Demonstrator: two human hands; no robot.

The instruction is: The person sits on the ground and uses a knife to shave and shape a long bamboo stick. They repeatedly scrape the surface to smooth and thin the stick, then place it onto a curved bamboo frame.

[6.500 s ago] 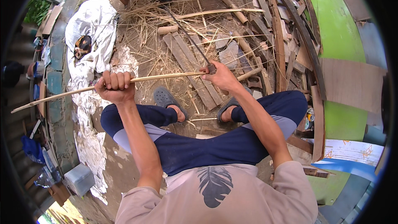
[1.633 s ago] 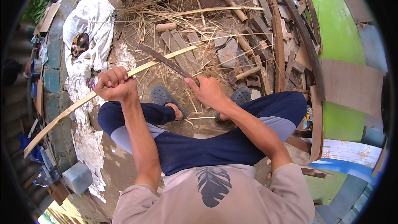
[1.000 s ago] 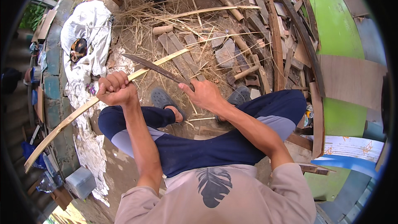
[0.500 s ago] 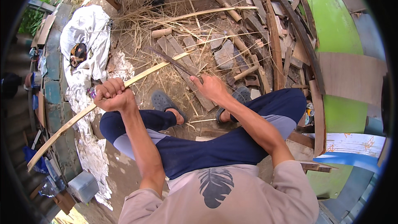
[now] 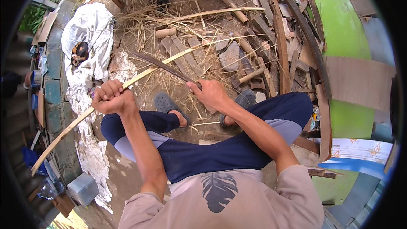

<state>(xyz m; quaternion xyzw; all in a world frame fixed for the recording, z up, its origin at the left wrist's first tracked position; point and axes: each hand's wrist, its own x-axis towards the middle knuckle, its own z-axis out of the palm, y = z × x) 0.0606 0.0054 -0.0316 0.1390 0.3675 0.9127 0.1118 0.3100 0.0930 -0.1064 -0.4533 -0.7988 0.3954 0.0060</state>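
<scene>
My left hand is closed in a fist around a long pale bamboo strip. The strip slants from the lower left up past the fist toward the upper right, over the ground. In my right hand is the handle of a long, dark-bladed knife, the fingers wrapped round it. Its blade points to the upper left and crosses the strip a little beyond my left fist. Whether the edge bites into the strip I cannot tell. Both hands are above the ground in front of my bent knees.
Thin bamboo shavings litter the ground ahead, with a stone block among them. Timber scraps pile up at the right beside a green panel. A patterned cat lies on a white cloth at the left, near a clear plastic box.
The knife has moved left and toward me, its blade now crossing the strip closer to my left fist. My right hand shifted slightly left; my left hand and strip moved only a little.
</scene>
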